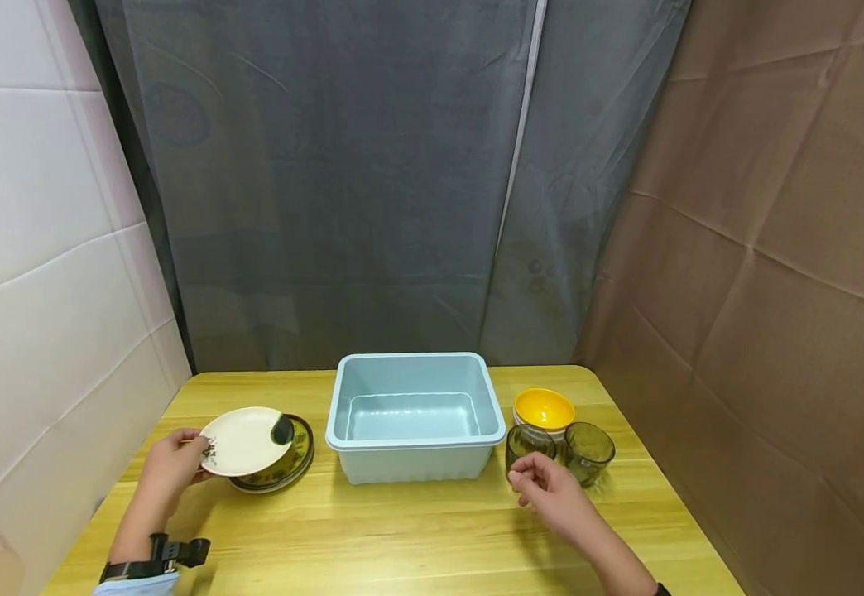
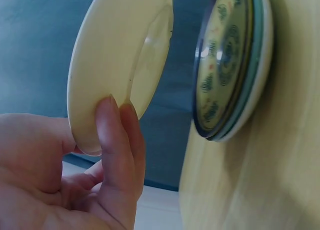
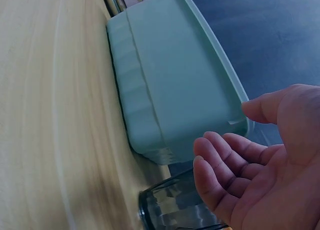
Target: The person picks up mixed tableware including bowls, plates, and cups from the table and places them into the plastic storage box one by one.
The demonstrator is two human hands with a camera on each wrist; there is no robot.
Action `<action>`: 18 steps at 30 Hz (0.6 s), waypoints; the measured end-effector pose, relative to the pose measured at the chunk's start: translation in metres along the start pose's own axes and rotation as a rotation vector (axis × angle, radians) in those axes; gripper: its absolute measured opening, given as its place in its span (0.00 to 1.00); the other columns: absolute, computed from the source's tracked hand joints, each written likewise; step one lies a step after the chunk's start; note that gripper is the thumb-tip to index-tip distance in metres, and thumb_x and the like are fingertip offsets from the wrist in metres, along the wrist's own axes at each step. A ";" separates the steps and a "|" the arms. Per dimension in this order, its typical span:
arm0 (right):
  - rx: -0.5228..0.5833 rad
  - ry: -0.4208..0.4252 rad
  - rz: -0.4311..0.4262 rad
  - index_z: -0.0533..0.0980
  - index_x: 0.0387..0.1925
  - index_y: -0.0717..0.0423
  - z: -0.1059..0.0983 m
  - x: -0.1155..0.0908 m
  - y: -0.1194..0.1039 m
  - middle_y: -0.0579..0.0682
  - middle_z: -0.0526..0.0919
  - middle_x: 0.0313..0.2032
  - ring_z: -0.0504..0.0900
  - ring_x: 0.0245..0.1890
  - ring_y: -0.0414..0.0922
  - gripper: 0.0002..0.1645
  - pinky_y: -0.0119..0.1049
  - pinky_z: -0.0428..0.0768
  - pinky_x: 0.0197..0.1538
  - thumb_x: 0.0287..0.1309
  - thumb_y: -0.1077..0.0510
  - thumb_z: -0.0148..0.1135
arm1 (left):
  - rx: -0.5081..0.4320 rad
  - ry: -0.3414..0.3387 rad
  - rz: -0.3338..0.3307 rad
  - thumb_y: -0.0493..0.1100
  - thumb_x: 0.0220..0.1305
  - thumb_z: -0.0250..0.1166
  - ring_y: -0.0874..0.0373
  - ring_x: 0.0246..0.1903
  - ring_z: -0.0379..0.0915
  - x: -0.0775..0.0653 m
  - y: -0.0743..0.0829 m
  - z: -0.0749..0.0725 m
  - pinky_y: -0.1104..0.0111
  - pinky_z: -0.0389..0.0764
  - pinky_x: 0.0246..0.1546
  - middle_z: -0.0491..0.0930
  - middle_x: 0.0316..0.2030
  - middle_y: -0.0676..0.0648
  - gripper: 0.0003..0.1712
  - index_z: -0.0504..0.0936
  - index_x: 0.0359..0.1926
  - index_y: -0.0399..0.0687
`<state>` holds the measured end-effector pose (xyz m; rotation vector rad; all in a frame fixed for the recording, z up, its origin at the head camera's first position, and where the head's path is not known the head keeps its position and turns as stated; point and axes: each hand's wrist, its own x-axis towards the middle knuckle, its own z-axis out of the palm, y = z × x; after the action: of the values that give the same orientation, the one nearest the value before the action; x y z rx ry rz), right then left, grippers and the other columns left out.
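Observation:
My left hand [image 1: 170, 465] pinches the edge of a white plate [image 1: 242, 443] that has a dark green patch on its far rim. Thumb and fingers grip opposite faces of this plate in the left wrist view. It is held above a stack of patterned plates [image 1: 301, 457], apart from them. On the other side, my right hand [image 1: 557, 498] hovers with loosely bent fingers and nothing in its grasp. Closest to it is a dark green-tinted glass [image 1: 525, 441], partly hidden behind the fingers in the head view. Whether they touch is unclear.
A light blue plastic basin [image 1: 417, 465] stands mid-table between the hands, with nothing inside. Another tinted glass [image 1: 590, 447] is at the right. Behind the glasses, a yellow bowl [image 1: 544, 407] sits on a white one. Curtains enclose the wooden table [image 1: 372, 538].

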<state>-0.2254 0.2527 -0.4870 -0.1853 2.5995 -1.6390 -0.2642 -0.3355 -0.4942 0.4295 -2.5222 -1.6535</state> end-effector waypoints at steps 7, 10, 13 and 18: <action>0.028 0.017 -0.001 0.78 0.55 0.66 -0.008 0.004 -0.004 0.57 0.85 0.40 0.85 0.37 0.51 0.17 0.39 0.86 0.38 0.80 0.55 0.66 | -0.049 -0.038 0.013 0.46 0.88 0.46 0.59 0.37 0.80 -0.014 0.014 -0.012 0.68 0.89 0.37 0.72 0.59 0.27 0.31 0.62 0.74 0.21; 0.038 0.021 0.000 0.78 0.56 0.67 -0.009 0.005 -0.007 0.60 0.85 0.41 0.86 0.37 0.54 0.18 0.39 0.86 0.38 0.80 0.55 0.65 | -0.068 -0.080 0.037 0.47 0.89 0.46 0.61 0.37 0.80 -0.019 0.019 -0.018 0.67 0.88 0.38 0.75 0.57 0.33 0.30 0.62 0.74 0.24; 0.045 0.019 -0.002 0.78 0.56 0.66 -0.011 0.006 -0.010 0.61 0.86 0.41 0.87 0.38 0.56 0.17 0.41 0.87 0.39 0.81 0.55 0.65 | -0.081 -0.129 0.081 0.47 0.90 0.46 0.61 0.38 0.80 -0.025 0.025 -0.019 0.65 0.88 0.38 0.77 0.53 0.40 0.28 0.63 0.74 0.25; 0.066 -0.005 -0.026 0.77 0.56 0.66 -0.012 0.006 -0.018 0.61 0.84 0.40 0.85 0.37 0.55 0.17 0.41 0.87 0.39 0.81 0.55 0.64 | -0.103 -0.196 0.149 0.45 0.91 0.48 0.59 0.37 0.81 -0.036 0.041 -0.012 0.64 0.88 0.37 0.80 0.50 0.44 0.27 0.64 0.73 0.25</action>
<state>-0.2318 0.2547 -0.4655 -0.2200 2.5461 -1.7272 -0.2346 -0.3207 -0.4488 0.0707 -2.5128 -1.8377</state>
